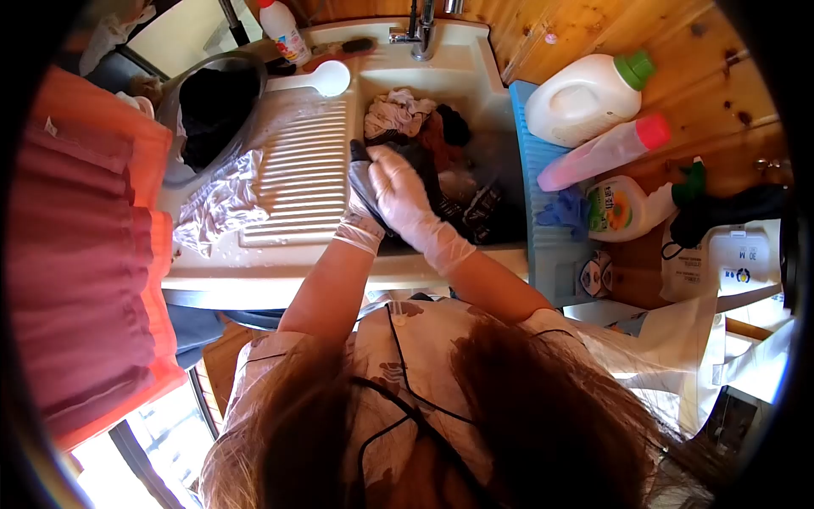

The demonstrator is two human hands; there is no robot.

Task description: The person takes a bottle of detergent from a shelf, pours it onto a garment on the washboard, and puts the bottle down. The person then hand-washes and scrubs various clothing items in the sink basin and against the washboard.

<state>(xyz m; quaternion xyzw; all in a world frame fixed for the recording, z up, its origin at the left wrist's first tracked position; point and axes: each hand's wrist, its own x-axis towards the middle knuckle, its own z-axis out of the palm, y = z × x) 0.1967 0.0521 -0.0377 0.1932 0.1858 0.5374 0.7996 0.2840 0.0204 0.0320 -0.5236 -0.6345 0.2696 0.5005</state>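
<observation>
Both of my hands wear thin, see-through gloves and meet over the near left part of the sink basin. A dark piece of cloth (363, 182), perhaps a sock, is between them. My left hand (360, 219) is mostly hidden behind the cloth, which wraps along its fingers. My right hand (403, 191) presses against the cloth from the right, its fingers together and pointing away from me. Beyond them in the basin lie a pale bunched garment (398, 114), a rust-brown cloth (438, 146) and dark wet clothes (482, 212).
Left of the basin is a ribbed washboard (297, 161) with a wet patterned cloth (222, 204), a white scoop (329, 79) and a tub (253, 119) of black clothing. A faucet (421, 38) stands behind. A blue shelf (543, 254) and detergent bottle (585, 97) are right.
</observation>
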